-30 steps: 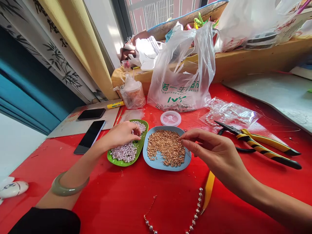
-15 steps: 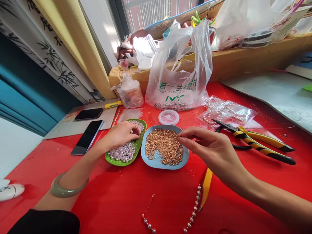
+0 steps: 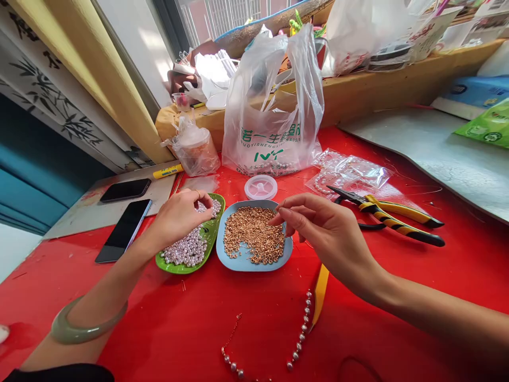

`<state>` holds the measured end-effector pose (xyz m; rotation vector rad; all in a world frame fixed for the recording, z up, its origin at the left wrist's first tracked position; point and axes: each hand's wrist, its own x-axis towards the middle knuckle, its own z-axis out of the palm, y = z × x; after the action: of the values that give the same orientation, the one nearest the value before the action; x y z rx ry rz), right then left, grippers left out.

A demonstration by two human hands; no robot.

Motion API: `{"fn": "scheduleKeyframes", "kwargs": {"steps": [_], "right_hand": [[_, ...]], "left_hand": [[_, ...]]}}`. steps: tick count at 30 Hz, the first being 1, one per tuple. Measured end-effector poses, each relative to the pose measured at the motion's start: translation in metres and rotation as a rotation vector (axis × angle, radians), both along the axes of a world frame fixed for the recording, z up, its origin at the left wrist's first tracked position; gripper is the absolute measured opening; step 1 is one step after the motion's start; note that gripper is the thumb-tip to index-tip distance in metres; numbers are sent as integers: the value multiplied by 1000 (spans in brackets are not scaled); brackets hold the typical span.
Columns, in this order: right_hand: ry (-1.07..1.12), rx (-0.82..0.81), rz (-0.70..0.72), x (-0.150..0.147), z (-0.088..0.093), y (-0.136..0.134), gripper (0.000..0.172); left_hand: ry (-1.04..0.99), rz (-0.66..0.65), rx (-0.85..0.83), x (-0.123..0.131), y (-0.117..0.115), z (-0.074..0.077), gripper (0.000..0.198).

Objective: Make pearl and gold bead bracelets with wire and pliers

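Note:
My left hand [image 3: 181, 216] is just over a green tray [image 3: 213, 233] of pale lilac pearl beads [image 3: 186, 248]. Its thumb and fingertips are pinched together; whatever they hold is hidden. To the right lies a blue tray [image 3: 222, 260] full of small gold-coloured metal pieces [image 3: 254, 228]. My right hand [image 3: 324, 228] is at this tray's right edge, thumb and forefinger pressed together; what sits between them is too small to make out. In front, a pearl bead strand [image 3: 301, 331] and a fine chain with beads [image 3: 228, 347] lie on the red table, beside yellow tweezers [image 3: 319, 294].
Pliers with yellow and black handles [image 3: 392, 215] lie to the right, near a clear packet of beads [image 3: 350, 172]. A plastic bag [image 3: 274, 132] and a round clear case [image 3: 260, 188] stand behind the trays. Two phones [image 3: 123, 231] are at the left.
The whole view has shifted, so the table things appear further left. My left hand has risen slightly from the beads, fingertips still together. My right hand stays pinched by the blue tray.

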<state>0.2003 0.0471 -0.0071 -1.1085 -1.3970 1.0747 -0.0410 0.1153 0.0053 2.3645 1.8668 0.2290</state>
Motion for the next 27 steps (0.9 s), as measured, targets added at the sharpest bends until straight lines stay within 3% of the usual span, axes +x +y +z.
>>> {"fn": "scheduleKeyframes", "kwargs": {"steps": [4, 8, 14, 20, 27], "right_hand": [[40, 18, 6, -1, 0, -2, 8], [68, 26, 46, -3, 1, -4, 12], [9, -84, 164, -7, 12, -10, 6], [-23, -158, 228, -9, 20, -18, 13], [-6, -264, 311, -10, 22, -22, 13]], "left_hand": [[-354, 3, -36, 10, -8, 6, 17], [-833, -52, -226, 25, -22, 9, 17], [-1209, -77, -555, 45, -43, 4, 12], [-1400, -98, -661, 48, -48, 0, 8], [-1397, -161, -684, 46, -50, -3, 6]]}}
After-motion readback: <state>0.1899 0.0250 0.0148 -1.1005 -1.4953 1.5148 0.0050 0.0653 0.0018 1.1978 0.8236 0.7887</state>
